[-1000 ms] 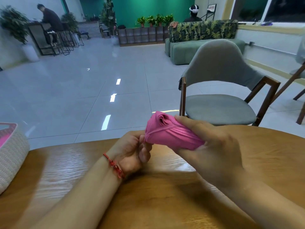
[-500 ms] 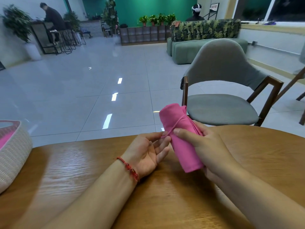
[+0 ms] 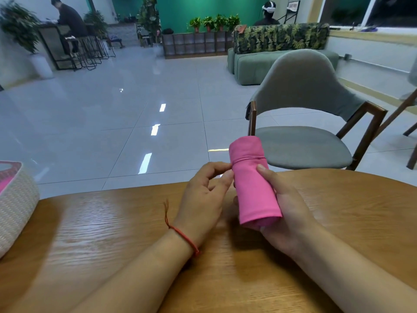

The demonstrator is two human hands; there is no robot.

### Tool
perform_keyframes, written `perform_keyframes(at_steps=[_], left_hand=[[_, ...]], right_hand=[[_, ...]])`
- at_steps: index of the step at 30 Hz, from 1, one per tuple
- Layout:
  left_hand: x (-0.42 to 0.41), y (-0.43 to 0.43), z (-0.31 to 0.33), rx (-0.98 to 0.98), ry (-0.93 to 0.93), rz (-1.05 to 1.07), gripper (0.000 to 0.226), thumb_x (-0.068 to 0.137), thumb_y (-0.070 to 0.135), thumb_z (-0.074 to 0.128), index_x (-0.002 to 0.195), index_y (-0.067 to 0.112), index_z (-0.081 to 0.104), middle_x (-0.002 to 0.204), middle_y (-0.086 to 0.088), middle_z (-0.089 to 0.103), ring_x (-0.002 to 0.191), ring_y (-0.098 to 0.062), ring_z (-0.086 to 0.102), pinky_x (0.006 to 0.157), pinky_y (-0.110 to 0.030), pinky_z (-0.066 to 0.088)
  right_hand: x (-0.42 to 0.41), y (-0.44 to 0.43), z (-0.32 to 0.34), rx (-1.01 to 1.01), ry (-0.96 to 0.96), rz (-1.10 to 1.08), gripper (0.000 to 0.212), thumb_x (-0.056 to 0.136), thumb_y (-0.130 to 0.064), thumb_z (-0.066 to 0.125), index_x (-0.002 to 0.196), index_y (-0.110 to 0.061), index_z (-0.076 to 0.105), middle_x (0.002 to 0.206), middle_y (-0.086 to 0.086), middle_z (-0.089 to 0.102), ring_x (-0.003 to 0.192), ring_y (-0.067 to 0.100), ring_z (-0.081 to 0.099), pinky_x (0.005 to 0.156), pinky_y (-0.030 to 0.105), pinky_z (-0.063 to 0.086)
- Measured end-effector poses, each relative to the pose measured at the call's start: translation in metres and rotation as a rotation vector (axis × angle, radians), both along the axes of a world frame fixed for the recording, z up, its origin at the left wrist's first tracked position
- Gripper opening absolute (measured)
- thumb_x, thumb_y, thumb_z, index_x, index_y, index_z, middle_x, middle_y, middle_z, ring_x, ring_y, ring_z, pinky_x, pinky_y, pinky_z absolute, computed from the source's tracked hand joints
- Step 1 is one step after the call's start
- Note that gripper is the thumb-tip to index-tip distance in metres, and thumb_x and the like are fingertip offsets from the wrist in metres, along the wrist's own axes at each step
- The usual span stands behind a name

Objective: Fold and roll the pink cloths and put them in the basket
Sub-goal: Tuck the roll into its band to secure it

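Head view has the pink cloth (image 3: 252, 184) already rolled into a tight cylinder and held upright just above the wooden table (image 3: 112, 245), near its far edge and a little right of centre. The right hand (image 3: 286, 213) wraps it from behind and below, thumb laid across the front, fingers curled round the back, so the layers cannot spring loose. A thin pink loop (image 3: 248, 158) circles the roll near its upper end, which looks meant to keep it closed. The left hand (image 3: 203, 195), with a red string bracelet (image 3: 180, 233) on its wrist, stands just beside the roll with loosely bent fingers, their tips touching the roll's left side close under the loop; it grips nothing that I can see and seems to be steadying or checking the band. I judge the rolling finished and the carry to the basket still to come. The white woven basket (image 3: 18, 204) sits at the table's left edge, well apart from the roll, partly cut off by the frame, with something pink inside it. Between roll and basket lies only bare tabletop and the left forearm, which the right hand would have to pass over. A grey chair (image 3: 302, 123) stands beyond the table, out of the way.
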State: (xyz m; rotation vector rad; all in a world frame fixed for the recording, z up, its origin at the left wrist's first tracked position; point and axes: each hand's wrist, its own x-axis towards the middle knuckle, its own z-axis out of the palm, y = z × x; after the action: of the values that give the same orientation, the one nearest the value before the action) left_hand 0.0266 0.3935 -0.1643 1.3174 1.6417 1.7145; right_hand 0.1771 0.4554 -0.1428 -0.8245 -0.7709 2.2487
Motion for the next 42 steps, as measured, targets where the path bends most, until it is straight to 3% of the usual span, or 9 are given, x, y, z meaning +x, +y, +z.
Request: perform_keyframes(at_steps=[6, 15, 18, 22, 26, 31, 34, 37, 42], left_hand=[[-0.008, 0.003, 0.008, -0.026, 0.264, 0.018, 0.009, 0.102, 0.034, 0.062, 0.098, 0.030, 0.069, 0.110, 0.011, 0.063, 0.114, -0.013, 0.061, 0.099, -0.030, 0.048], [0.016, -0.021, 0.015, 0.151, 0.387, -0.085, 0.040, 0.094, 0.033, 0.075, 0.076, 0.009, 0.049, 0.074, -0.002, 0.050, 0.072, -0.024, 0.051, 0.068, -0.045, 0.046], [0.020, -0.022, 0.016, 0.169, 0.459, -0.086, 0.025, 0.092, 0.017, 0.076, 0.078, 0.011, 0.056, 0.077, 0.001, 0.055, 0.078, -0.024, 0.054, 0.072, -0.043, 0.047], [0.024, -0.018, 0.024, 0.025, 0.126, -0.167, 0.012, 0.085, 0.007, 0.074, 0.095, 0.013, 0.068, 0.093, -0.003, 0.065, 0.089, -0.014, 0.062, 0.079, -0.024, 0.049], [0.003, -0.018, 0.015, -0.061, 0.531, -0.164, 0.012, 0.086, 0.011, 0.066, 0.088, 0.023, 0.069, 0.095, 0.011, 0.058, 0.101, -0.016, 0.054, 0.084, -0.024, 0.043], [-0.026, -0.021, 0.007, 0.155, 0.845, 0.092, 0.011, 0.089, 0.013, 0.067, 0.094, 0.018, 0.075, 0.097, 0.005, 0.059, 0.097, -0.019, 0.055, 0.084, -0.039, 0.047], [-0.032, -0.016, 0.009, 0.168, 0.614, 0.218, 0.034, 0.091, 0.028, 0.074, 0.122, 0.019, 0.065, 0.122, 0.003, 0.058, 0.118, -0.018, 0.056, 0.096, -0.040, 0.051], [-0.034, -0.014, 0.011, -0.064, 0.216, -0.016, 0.062, 0.087, 0.056, 0.072, 0.143, 0.040, 0.050, 0.140, 0.016, 0.058, 0.132, -0.010, 0.057, 0.108, -0.046, 0.051], [-0.033, -0.011, 0.004, -0.123, 0.115, -0.023, 0.015, 0.097, 0.039, 0.066, 0.104, 0.028, 0.075, 0.101, 0.003, 0.076, 0.099, -0.017, 0.071, 0.093, -0.052, 0.058]], right_hand=[[0.003, -0.001, -0.006, -0.118, 0.125, 0.139, 0.077, 0.082, -0.043, 0.079, 0.150, -0.013, 0.058, 0.110, 0.011, 0.071, 0.071, 0.030, 0.068, 0.057, 0.039, 0.055], [0.002, 0.004, -0.005, 0.107, 0.128, -0.015, 0.047, 0.092, -0.034, 0.076, 0.126, -0.002, 0.068, 0.100, 0.019, 0.072, 0.081, 0.028, 0.073, 0.066, 0.037, 0.063], [0.004, 0.015, -0.012, 0.322, 0.008, -0.172, 0.057, 0.089, -0.034, 0.085, 0.139, -0.016, 0.062, 0.126, 0.020, 0.071, 0.104, 0.036, 0.075, 0.085, 0.050, 0.062], [0.009, 0.014, -0.019, 1.040, -0.557, -0.255, 0.052, 0.088, -0.055, 0.077, 0.134, -0.047, 0.056, 0.126, -0.010, 0.064, 0.104, 0.017, 0.074, 0.080, 0.050, 0.065], [0.014, 0.019, -0.023, 1.425, -0.880, -0.161, 0.069, 0.089, -0.049, 0.080, 0.145, -0.046, 0.039, 0.122, -0.022, 0.053, 0.096, -0.003, 0.063, 0.074, 0.033, 0.059], [0.018, 0.027, -0.015, 1.467, -0.825, -0.017, 0.061, 0.090, -0.054, 0.076, 0.141, -0.050, 0.042, 0.128, -0.027, 0.050, 0.110, -0.009, 0.057, 0.080, 0.025, 0.057], [0.021, 0.027, -0.015, 1.520, -0.789, 0.057, 0.060, 0.090, -0.052, 0.075, 0.141, -0.049, 0.044, 0.131, -0.026, 0.052, 0.110, 0.002, 0.061, 0.082, 0.034, 0.060], [0.022, 0.023, -0.010, 1.607, -0.762, 0.159, 0.061, 0.087, -0.054, 0.072, 0.142, -0.049, 0.045, 0.131, -0.026, 0.054, 0.110, 0.005, 0.063, 0.083, 0.033, 0.059], [0.018, 0.016, -0.010, 1.681, -0.789, 0.164, 0.066, 0.083, -0.072, 0.066, 0.142, -0.048, 0.046, 0.130, -0.028, 0.056, 0.105, 0.000, 0.061, 0.081, 0.028, 0.051]])
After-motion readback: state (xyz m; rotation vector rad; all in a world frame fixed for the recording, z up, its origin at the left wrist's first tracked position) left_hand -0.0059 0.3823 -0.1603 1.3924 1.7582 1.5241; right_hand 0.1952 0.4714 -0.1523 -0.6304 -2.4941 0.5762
